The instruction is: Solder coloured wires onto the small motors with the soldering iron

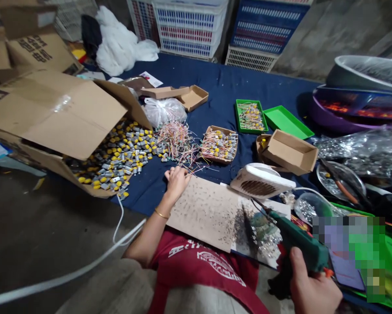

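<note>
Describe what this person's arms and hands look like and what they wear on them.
Both hands are bare, without gloves. The left hand has a thin gold bangle at the wrist; nothing shows worn on the right hand. The left forearm is bare, above a dark red T-shirt with white print.

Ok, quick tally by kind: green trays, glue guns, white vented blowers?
green plastic trays: 2
hot glue gun, in the right hand: 1
white vented blower: 1
Total: 4

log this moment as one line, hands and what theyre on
left hand: resting at edge of brown card sheet | right hand: gripping green hot glue gun | nearby: tangle of coloured wires
</note>
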`<state>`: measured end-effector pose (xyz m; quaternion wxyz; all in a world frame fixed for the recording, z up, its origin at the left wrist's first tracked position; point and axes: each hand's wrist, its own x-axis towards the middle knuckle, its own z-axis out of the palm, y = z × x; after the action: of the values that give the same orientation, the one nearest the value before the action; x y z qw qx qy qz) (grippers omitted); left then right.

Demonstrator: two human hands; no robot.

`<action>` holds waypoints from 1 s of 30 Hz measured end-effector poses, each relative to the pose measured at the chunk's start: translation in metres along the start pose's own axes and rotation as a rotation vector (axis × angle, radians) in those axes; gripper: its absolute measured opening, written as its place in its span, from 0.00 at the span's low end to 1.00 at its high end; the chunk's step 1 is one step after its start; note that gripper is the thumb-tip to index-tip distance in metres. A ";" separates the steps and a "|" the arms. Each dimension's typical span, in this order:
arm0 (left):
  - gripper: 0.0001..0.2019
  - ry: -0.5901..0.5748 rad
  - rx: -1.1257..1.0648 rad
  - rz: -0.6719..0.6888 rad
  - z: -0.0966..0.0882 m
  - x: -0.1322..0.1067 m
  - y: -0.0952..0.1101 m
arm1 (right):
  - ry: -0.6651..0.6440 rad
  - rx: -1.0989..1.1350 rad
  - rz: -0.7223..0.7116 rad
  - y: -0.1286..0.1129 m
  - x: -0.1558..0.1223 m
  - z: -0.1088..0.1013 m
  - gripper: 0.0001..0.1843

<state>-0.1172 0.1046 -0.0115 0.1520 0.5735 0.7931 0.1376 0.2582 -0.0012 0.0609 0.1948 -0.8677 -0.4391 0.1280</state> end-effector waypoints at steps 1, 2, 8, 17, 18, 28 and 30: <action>0.11 -0.001 0.027 -0.009 0.004 -0.002 -0.001 | 0.011 0.018 -0.007 -0.003 0.000 0.002 0.29; 0.12 -0.003 0.055 -0.009 0.005 -0.003 -0.001 | 0.014 0.046 -0.009 -0.005 0.000 0.003 0.28; 0.09 -0.013 0.054 0.015 0.001 0.002 0.002 | -0.052 0.129 0.044 -0.002 -0.007 0.002 0.24; 0.10 -0.177 -0.080 0.118 -0.013 -0.006 0.005 | -0.006 0.016 0.025 0.002 -0.005 -0.002 0.31; 0.13 -0.076 -0.066 0.079 -0.014 0.003 0.007 | -0.004 0.017 0.005 0.003 -0.003 0.000 0.30; 0.07 0.152 0.029 -0.113 -0.023 0.058 0.013 | 0.041 0.055 -0.009 0.010 -0.012 -0.003 0.26; 0.14 0.224 0.045 -0.191 -0.032 0.053 0.012 | 0.009 0.085 0.005 0.010 -0.008 -0.003 0.26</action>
<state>-0.1352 0.1572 0.0176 0.0618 0.4798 0.8590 0.1677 0.2624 -0.0138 0.0595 0.2331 -0.8602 -0.4304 0.1431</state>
